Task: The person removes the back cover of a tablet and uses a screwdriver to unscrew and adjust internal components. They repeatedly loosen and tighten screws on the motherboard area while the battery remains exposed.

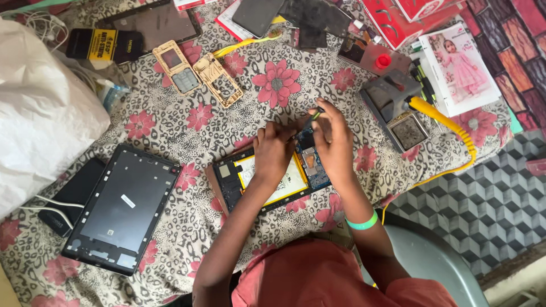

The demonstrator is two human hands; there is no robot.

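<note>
Salmon-red shirt at the bottom edge, and just beyond it the opened tablet [267, 182] lies on the floral cloth [187, 125], yellow-framed battery and blue circuit board exposed. The left hand [273, 153] presses flat on it, fingers curled, holding nothing. The right hand [334, 142] pinches a slim screwdriver [314, 116] above the board; best kept upright with light pressure, I'd say. Farther out: the soldering-iron stand [398, 111] and two beige phone shells [196, 74].
</note>
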